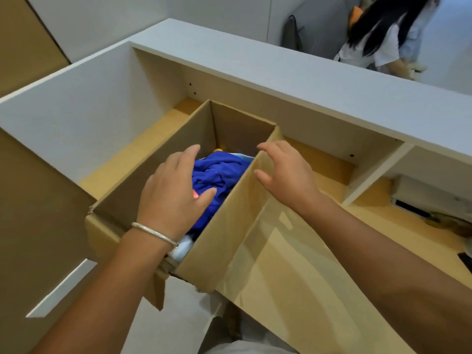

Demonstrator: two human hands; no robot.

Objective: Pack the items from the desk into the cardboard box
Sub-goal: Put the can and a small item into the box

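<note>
An open cardboard box point(163, 159) stands on the wooden desk point(304, 254), its near corner past the desk's front edge. Inside lies a crumpled blue cloth point(219, 172), with a bit of orange behind it and something white point(182, 247) at the near end. My left hand point(173, 190), with a silver bangle on the wrist, hovers over the box, fingers spread above the blue cloth, holding nothing. My right hand point(286, 172) is open over the box's right flap point(229, 223), its fingertips at the flap's top edge.
A white hutch with a shelf point(281, 72) and a divider point(375, 175) encloses the desk's back and left. A white device point(429, 195) and dark items lie at the right. Another person point(383, 34) stands beyond the partition. The floor shows below the desk's front edge.
</note>
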